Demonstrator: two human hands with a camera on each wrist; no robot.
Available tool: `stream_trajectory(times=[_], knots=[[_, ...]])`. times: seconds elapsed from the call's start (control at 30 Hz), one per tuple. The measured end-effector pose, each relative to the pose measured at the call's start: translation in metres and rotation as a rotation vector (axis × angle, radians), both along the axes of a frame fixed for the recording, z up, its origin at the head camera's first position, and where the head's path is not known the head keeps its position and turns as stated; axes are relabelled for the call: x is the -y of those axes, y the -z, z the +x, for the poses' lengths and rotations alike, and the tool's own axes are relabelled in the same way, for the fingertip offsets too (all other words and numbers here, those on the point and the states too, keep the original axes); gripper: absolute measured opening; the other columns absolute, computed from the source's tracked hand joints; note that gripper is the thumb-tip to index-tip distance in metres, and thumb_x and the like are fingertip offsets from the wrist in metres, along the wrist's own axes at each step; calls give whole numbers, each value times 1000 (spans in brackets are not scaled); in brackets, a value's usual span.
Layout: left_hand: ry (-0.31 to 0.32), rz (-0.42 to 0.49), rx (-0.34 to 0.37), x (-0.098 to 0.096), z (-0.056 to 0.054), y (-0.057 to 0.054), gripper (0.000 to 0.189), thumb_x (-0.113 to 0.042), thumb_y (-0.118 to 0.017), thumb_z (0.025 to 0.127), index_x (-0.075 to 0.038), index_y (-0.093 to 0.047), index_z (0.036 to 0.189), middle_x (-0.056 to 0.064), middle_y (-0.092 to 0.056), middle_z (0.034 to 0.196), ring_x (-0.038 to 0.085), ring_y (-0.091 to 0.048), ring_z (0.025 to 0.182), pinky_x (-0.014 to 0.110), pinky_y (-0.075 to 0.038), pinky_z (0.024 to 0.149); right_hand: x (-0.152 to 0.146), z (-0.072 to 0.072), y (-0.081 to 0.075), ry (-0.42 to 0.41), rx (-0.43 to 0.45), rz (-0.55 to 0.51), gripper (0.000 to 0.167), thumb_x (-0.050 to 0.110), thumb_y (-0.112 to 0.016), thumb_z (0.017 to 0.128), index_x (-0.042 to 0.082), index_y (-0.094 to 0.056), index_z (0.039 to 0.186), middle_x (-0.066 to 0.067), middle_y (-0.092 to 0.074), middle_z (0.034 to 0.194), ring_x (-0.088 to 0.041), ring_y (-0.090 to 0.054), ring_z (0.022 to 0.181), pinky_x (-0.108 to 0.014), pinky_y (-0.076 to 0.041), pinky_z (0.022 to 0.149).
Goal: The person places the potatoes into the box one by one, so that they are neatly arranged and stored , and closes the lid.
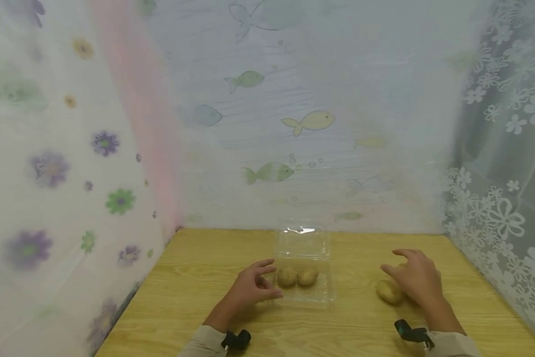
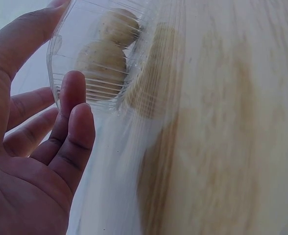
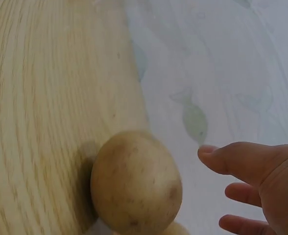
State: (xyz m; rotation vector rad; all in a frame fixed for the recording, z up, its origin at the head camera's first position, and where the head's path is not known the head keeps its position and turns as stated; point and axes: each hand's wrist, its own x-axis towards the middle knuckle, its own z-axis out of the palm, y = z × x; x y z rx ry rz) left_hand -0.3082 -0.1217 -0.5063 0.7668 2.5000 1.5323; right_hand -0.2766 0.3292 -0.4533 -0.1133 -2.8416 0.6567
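Observation:
An open clear plastic clamshell container (image 1: pixel 325 296) stands mid-table with its lid (image 1: pixel 302 241) raised at the back. Two potatoes, a left one (image 1: pixel 287 276) and a right one (image 1: pixel 308 276), lie side by side inside. My left hand (image 1: pixel 249 286) is at the container's left side, fingers loosely bent, thumb tip by the edge in the left wrist view. To the right, my right hand (image 1: pixel 418 278) hovers over loose potatoes with thumb and fingers spread, holding nothing. The nearer loose potato (image 3: pixel 136 183) is in plain sight; another potato (image 3: pixel 176 229) is mostly hidden behind it.
The wooden table (image 1: pixel 196 277) meets a fish-patterned curtain (image 1: pixel 383 99) along its back edge. A flower-patterned curtain (image 1: pixel 66 213) hangs at the left, and a white-flowered sheer curtain (image 1: pixel 504 223) at the right. Dark wrist camera mounts sit on both wrists.

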Motion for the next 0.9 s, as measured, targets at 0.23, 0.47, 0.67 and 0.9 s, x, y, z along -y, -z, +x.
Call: stream_trajectory(times=[0.23, 0.47, 0.67, 0.9], knots=[[-3, 21, 17, 1, 1, -1, 79, -30, -89, 84, -8, -54, 151, 2, -43, 163, 12, -72, 88, 22, -58, 80, -18, -4, 6, 3, 106, -29, 96, 76, -64, 88, 3, -52, 150, -38, -40, 152, -65, -46, 124, -72, -47, 81], [-7, 8, 18, 1, 3, -1, 80, -32, -89, 84, -9, -54, 151, 1, -43, 162, 10, -72, 87, 22, -58, 79, -28, -5, 11, -2, 161, -33, 93, 68, -68, 90, 1, -50, 150, -39, -44, 149, -63, -50, 120, -67, -49, 77], [-5, 12, 16, 1, 2, 0, 80, -32, -89, 84, -8, -53, 152, 2, -44, 162, 10, -72, 86, 22, -59, 79, -32, -5, 16, 2, 199, -34, 87, 62, -69, 92, 2, -48, 152, -37, -47, 148, -62, -51, 121, -64, -49, 76], [-4, 19, 5, 2, 1, 1, 78, -32, -89, 84, -9, -55, 150, 2, -43, 163, 12, -72, 87, 23, -58, 79, -34, -7, 19, -10, 204, -30, 87, 58, -73, 91, -2, -48, 150, -41, -46, 145, -65, -50, 119, -61, -53, 72]])
